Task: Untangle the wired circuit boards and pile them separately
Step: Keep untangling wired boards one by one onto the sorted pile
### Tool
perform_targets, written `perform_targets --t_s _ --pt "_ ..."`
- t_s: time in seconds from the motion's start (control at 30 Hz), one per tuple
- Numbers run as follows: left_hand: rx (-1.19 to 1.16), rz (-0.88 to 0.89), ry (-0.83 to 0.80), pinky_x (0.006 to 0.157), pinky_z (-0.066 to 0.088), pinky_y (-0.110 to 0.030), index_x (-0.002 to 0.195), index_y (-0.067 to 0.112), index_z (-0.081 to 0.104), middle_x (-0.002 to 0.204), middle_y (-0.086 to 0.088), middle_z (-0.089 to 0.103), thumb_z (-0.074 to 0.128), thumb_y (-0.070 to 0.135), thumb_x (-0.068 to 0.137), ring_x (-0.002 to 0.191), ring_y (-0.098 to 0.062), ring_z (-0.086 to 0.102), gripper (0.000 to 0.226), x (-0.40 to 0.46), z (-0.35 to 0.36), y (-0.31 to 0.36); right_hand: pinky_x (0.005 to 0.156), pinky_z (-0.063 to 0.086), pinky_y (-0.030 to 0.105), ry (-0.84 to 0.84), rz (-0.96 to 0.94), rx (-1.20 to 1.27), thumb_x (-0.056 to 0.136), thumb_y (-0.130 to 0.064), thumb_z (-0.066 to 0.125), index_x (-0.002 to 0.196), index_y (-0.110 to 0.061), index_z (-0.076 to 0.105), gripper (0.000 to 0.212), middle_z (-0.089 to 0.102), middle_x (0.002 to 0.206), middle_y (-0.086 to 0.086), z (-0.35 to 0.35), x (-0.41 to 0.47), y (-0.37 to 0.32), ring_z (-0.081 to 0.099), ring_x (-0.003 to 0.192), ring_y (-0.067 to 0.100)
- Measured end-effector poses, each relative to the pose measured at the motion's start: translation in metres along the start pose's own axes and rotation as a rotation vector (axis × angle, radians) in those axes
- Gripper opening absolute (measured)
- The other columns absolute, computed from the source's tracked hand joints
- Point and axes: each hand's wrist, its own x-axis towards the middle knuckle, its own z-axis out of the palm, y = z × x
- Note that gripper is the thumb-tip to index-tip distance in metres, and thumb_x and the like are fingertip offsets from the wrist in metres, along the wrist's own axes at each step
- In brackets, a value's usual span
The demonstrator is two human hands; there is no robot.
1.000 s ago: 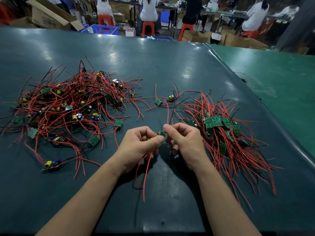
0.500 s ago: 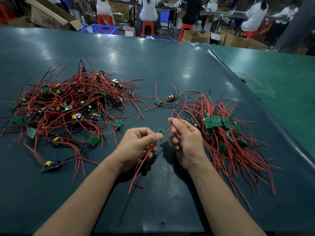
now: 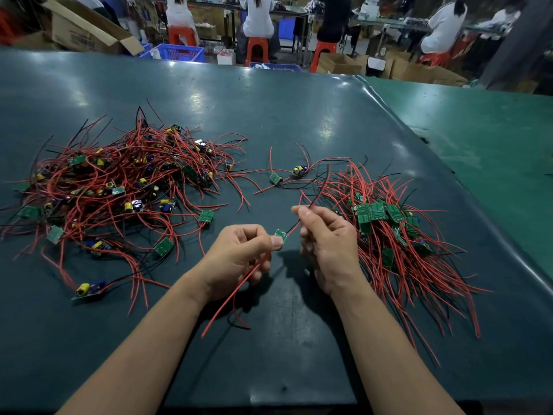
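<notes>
You're mid-job, roughly 1/3 done by my estimate. Sorted pile (image 3: pixel 398 235) on your right has its boards stacked flat in the middle and wires fanned out roughly parallel toward you; the tangled heap (image 3: pixel 119 190) on your left looks bigger, wires crossing every way. 2 loose boards (image 3: pixel 287 175) sit between the piles at the back, with wires running toward both, so I can't tell if they're free. Your left hand (image 3: pixel 239 259) has a closed grip, thumb and forefinger pinching the small green board (image 3: pixel 281 234) just above the bench (image 3: pixel 299 115) centre; its red wires hang down under the palm. Your right hand (image 3: pixel 326 247) has its fingers curled, fingertips (image 3: pixel 300 211) pinching a thin wire (image 3: pixel 317 194) off that board, drawn up and back. Looks like you're straightening it before adding it to the right pile. Materials: boards are flat, rigid green rectangles, some with yellow and blue cylindrical parts on top. Wires are thin, springy, red with a few black, so they snag easily. Bench top is smooth, glossy dark green sheet.
</notes>
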Motion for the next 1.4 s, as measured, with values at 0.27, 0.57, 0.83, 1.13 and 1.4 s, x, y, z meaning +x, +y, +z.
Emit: perform_targets --t_s 0.27,0.57,0.83,1.13,1.4 --pt "0.051 0.002 -0.110 0.034 0.034 -0.016 0.062 0.010 0.052 0.046 -0.008 0.047 0.071 0.014 0.072 0.031 -0.010 0.040 0.021 -0.003 -0.003 0.001 0.032 0.023 0.013 0.160 -0.034 0.226 0.100 -0.011 0.051 0.083 -0.006 0.065 0.023 0.047 0.051 -0.004 -0.013 0.014 -0.005 0.034 0.033 0.004" --pt "-0.087 0.061 -0.087 0.037 0.039 -0.017 0.070 0.018 0.072 0.056 -0.005 0.059 0.078 0.023 0.075 0.035 -0.011 0.048 0.009 0.003 -0.011 -0.001 0.035 0.031 0.016 0.158 0.055 0.279 0.099 -0.028 0.053 0.089 -0.011 0.061 0.021 0.050 0.056 -0.002 -0.018 0.013 -0.017 0.040 0.038 0.006" --pt "0.050 0.057 -0.109 0.037 0.030 -0.013 0.089 0.015 0.078 0.061 -0.006 0.062 0.078 0.035 0.067 0.034 -0.007 0.041 0.030 0.002 -0.014 -0.005 0.033 0.031 0.018 -0.389 0.159 -0.308 0.080 -0.046 0.068 0.070 -0.022 0.056 0.029 0.047 0.056 0.003 -0.008 -0.013 -0.011 0.036 0.034 0.012" --pt "0.077 0.045 -0.200 0.042 0.037 -0.014 0.097 0.017 0.077 0.067 -0.003 0.065 0.079 0.034 0.073 0.041 -0.008 0.044 0.029 0.004 -0.019 -0.007 0.032 0.032 0.019 -0.383 0.109 -0.521 0.074 -0.057 0.066 0.061 -0.019 0.063 0.040 0.047 0.048 0.002 -0.018 -0.012 -0.019 0.039 0.032 0.014" --pt "0.072 0.065 -0.318 0.052 0.044 -0.016 0.123 0.022 0.069 0.080 -0.004 0.065 0.069 0.021 0.085 0.056 -0.013 0.048 0.038 0.004 -0.021 -0.010 0.032 0.033 0.017 -0.490 0.197 -0.592 0.095 -0.033 0.060 0.085 0.009 0.069 0.044 0.055 0.048 0.004 -0.025 -0.013 -0.021 0.044 0.032 0.011"
